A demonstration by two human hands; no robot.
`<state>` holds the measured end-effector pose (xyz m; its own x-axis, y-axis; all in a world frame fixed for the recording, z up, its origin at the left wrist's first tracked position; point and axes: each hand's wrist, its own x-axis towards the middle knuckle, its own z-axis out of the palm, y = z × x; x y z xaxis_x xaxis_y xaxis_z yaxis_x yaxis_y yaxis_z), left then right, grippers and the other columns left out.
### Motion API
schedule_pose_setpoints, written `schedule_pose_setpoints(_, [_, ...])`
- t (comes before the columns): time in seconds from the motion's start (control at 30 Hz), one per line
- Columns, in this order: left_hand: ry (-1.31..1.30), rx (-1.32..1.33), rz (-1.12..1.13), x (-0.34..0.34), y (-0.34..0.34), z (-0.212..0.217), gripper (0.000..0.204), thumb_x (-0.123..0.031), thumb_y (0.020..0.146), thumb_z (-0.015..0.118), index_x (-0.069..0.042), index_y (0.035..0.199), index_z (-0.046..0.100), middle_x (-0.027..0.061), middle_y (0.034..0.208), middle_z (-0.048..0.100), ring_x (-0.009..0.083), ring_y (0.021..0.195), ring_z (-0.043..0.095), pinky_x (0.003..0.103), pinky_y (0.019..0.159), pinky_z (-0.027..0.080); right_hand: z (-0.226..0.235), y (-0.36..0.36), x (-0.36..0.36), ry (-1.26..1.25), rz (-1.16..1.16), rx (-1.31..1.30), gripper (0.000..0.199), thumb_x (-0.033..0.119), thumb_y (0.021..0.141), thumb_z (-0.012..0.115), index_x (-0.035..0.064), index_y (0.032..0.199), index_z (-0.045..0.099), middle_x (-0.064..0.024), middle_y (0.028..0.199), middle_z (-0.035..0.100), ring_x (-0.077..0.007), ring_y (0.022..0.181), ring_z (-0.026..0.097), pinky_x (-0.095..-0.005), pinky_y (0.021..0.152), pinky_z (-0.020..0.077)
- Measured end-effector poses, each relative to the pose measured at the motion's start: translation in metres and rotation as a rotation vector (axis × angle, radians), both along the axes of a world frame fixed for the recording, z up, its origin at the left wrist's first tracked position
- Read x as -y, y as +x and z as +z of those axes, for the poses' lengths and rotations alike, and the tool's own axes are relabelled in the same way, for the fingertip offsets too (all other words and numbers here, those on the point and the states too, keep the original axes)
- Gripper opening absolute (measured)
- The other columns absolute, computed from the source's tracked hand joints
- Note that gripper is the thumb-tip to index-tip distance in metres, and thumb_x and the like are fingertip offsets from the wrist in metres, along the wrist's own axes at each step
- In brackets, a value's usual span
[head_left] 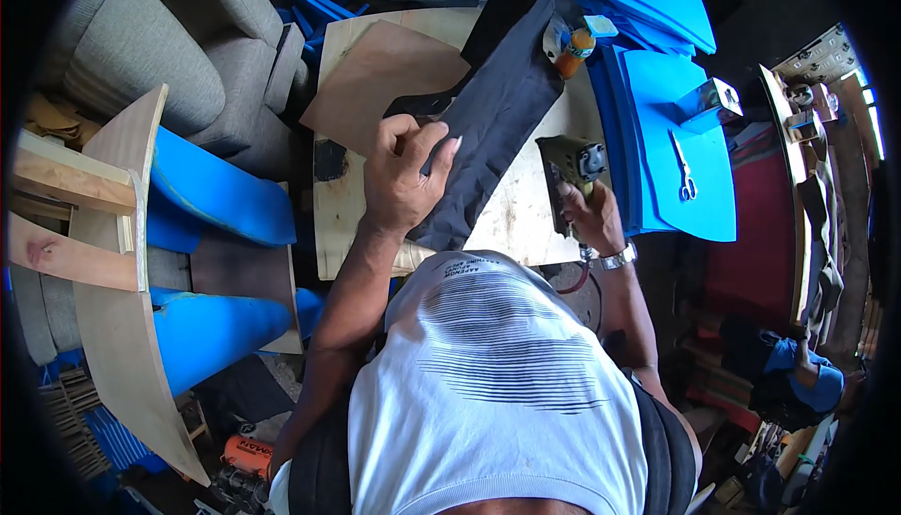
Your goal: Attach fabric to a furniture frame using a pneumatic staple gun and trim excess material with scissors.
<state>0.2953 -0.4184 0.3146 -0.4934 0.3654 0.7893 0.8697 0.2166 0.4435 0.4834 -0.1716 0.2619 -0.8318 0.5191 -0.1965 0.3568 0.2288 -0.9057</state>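
Observation:
A long piece of black fabric [497, 130] lies slantwise over the wooden tabletop [352, 224], its far end past the back edge. At the fabric's left side is my left hand [404, 177], raised with curled fingers and the thumb close to the bent index finger. Whether it pinches the fabric or something small cannot be made out. My right hand [591, 219] grips an olive-green air staple gun [574, 156] at the table's right side. A hose [574, 282] runs down from near that hand. Under the fabric's left edge lies a thin brown board [385, 78].
An orange-filled bottle [574, 50] stands at the back right. Scissors [685, 168] and a box [709, 107] rest on stacked blue foam sheets [648, 139]. At left are a wooden frame with blue foam [221, 186] and grey sofas [141, 55]. Another person [798, 374] is at far right.

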Motion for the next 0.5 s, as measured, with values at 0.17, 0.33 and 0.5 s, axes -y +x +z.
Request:
schedule_pose_setpoints(0.17, [-0.058,-0.033,0.012,0.001,-0.005,-0.008,0.03,-0.004,0.079,0.078,-0.013,0.106,0.067,0.0049,0.092,0.052,0.0199,0.073,0.058,0.031,0.058,0.05,0.058,-0.005,-0.006,0.099,0.069,-0.019,0.039,0.038,0.094,0.067,0.0002,0.098,0.059,-0.0005,0.072,0.061,-0.0098,0.065,0.06,-0.0256,0.059,0.0492])
schedule_pose_setpoints(0.33, [-0.084,0.016,0.125,-0.002,0.004,-0.002,0.032,-0.005,0.079,0.081,-0.01,0.108,0.071,0.0065,0.091,0.056,0.0207,0.078,0.058,0.032,0.064,0.05,0.093,-0.013,-0.002,0.075,0.196,-0.182,0.048,0.044,0.091,0.069,-0.0016,0.105,0.06,-0.0021,0.076,0.062,-0.011,0.067,0.061,-0.0257,0.063,0.0512])
schedule_pose_setpoints(0.5, [-0.019,0.06,0.164,-0.005,0.004,-0.001,0.034,-0.007,0.079,0.081,-0.007,0.111,0.07,0.0091,0.092,0.062,0.0225,0.08,0.062,0.033,0.067,0.052,0.129,-0.025,0.013,-0.008,0.294,-0.292,0.068,0.052,0.082,0.075,-0.0037,0.117,0.057,-0.0086,0.087,0.066,-0.0151,0.072,0.061,-0.03,0.062,0.0484])
